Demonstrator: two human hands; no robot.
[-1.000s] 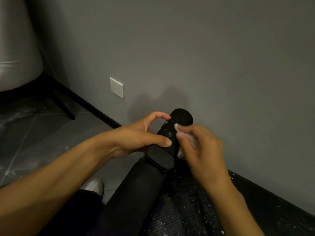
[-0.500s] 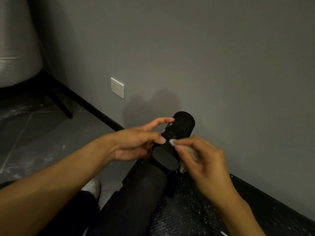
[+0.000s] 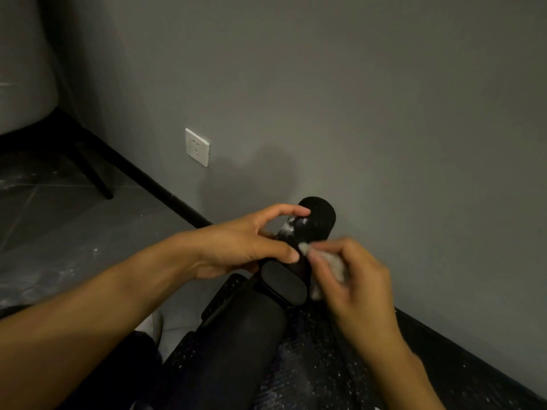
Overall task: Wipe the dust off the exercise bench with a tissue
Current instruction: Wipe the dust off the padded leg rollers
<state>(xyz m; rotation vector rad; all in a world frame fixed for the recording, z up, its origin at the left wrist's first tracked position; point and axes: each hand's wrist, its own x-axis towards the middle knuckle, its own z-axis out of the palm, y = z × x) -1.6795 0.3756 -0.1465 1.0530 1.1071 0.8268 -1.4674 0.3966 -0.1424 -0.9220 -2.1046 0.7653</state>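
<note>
The exercise bench (image 3: 236,350) runs from the bottom of the view up toward the grey wall (image 3: 384,99), low over the floor (image 3: 74,232). It is black, and its padded surface is speckled all over with fine white dust. At its far end a black foam roller (image 3: 321,217) stands up close to the wall, with a pale smear of dust on its side.

The left hand (image 3: 236,247) grips the roller, its fingers (image 3: 291,210) curled over the top and the thumb lower down. The right hand (image 3: 355,285) pinches a crumpled white tissue (image 3: 333,264) between thumb and fingers, with the tissue's tip touching the roller's right side.

A white wall socket (image 3: 197,147) sits on the wall to the left, above the dark skirting.
</note>
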